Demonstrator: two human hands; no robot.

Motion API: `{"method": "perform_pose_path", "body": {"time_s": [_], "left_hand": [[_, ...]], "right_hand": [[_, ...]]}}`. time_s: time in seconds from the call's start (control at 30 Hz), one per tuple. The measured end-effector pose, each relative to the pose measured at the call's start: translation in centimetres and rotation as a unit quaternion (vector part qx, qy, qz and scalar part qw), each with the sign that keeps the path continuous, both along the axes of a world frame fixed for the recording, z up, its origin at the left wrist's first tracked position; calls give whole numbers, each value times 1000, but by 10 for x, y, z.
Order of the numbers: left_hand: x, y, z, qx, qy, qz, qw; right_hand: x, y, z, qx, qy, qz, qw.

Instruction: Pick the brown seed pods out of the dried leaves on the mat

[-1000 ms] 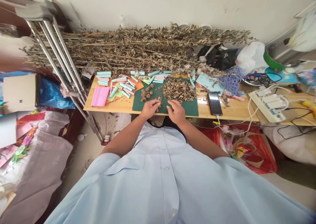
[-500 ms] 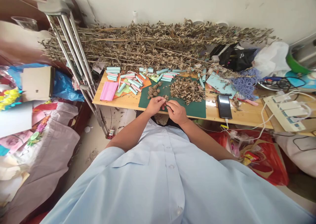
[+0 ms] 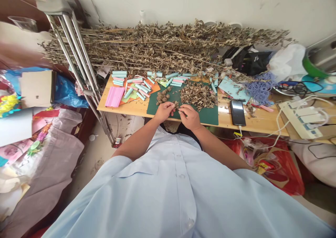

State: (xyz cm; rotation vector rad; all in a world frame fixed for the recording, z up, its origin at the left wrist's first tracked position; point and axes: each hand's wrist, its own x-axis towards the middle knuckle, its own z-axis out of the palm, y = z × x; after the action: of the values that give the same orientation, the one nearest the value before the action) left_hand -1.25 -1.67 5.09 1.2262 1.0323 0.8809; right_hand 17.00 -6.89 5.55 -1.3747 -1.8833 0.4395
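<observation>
Over the near edge of a green cutting mat [image 3: 210,117], my left hand [image 3: 165,112] pinches a small clump of dried leaves [image 3: 176,104]. My right hand [image 3: 190,117] is closed at the fingertips just to the right of the clump; whether it grips a bit of leaf is too small to make out. Beyond my left hand lies a group of rolled leaf balls [image 3: 163,96]. A loose heap of dried leaves [image 3: 198,95] covers the mat's right part, beyond my right hand.
Dried leafy stalks [image 3: 157,49] lie along the wall. Blue, pink and green paper rolls [image 3: 143,88] and a pink folded sheet [image 3: 114,96] are at the left. A phone [image 3: 238,113], purple yarn [image 3: 259,87] and a power strip [image 3: 301,119] lie right. Crutches [image 3: 78,52] lean at the left.
My right fingertips have drawn slightly away from the clump, leaving a small gap between the hands. The left hand stays in place with the clump. The whole view has shifted slightly.
</observation>
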Motion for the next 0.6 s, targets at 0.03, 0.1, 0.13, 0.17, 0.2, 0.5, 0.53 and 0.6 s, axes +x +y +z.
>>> {"method": "perform_pose_path", "body": {"time_s": [0.03,0.1,0.13,0.17,0.2,0.5,0.53,0.6], "left_hand": [[0,0,0,8,-2,-2,1000],[-1,-1,1,25,4,-5,1000],[-2,-2,2,31,9,-8,999],[-2,-3,3,37,15,-11,999],[-2,-3,4,41,20,-14,999],[-5,-2,-3,52,20,-22,998],[-5,-2,-4,54,19,-28,998],[-6,-1,-6,58,20,-40,997]], "right_hand": [[0,1,0,-7,18,-8,1000],[-2,5,-1,-30,61,-33,997],[-4,8,-1,-46,82,-42,995],[-6,10,-2,-65,102,-46,992],[-7,13,-2,-88,119,-43,988],[-12,23,0,-135,149,-14,979],[-10,23,0,-131,144,-12,981],[-7,22,0,-110,121,-6,986]]}}
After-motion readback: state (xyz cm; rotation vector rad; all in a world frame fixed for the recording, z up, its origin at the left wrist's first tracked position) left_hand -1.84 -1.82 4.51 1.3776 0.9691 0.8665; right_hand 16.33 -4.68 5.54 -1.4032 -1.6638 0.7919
